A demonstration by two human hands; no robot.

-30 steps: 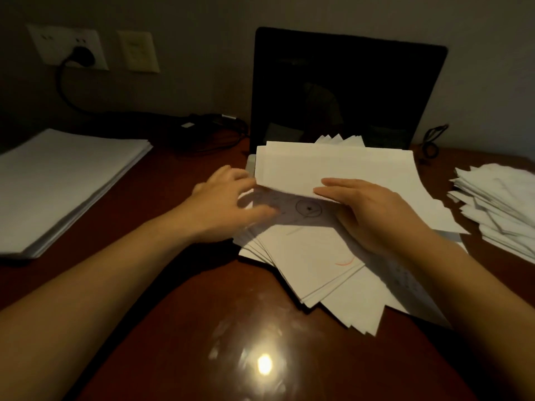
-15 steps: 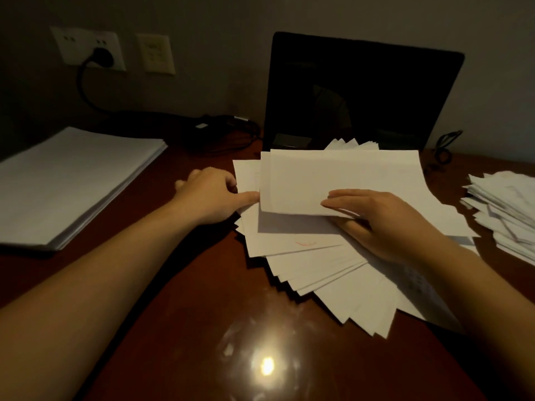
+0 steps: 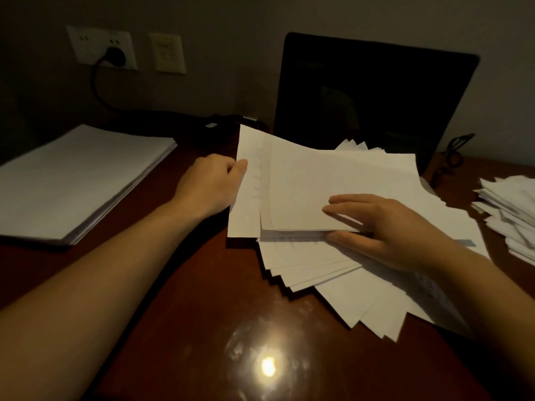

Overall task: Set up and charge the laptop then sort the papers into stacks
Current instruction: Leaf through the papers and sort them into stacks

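Left hand (image 3: 211, 183) pinches left edge of single sheet (image 3: 248, 204), thumb on top. Sheet lay flat half a second ago, now lifts off fanned pile (image 3: 318, 270), bowing toward 9 o'clock. Right hand (image 3: 385, 227) clamps lifted bundle (image 3: 318, 183), fingers over, thumb under. Likely bound for neat stack (image 3: 81, 180) at 9 o'clock; sorting midway. Paper thin, limp, matte white. Ragged heap (image 3: 512, 209) at 3. Laptop (image 3: 370, 96) at 12, screen dark; plug (image 3: 115, 55) in socket. Desk (image 3: 188, 328) glossy.
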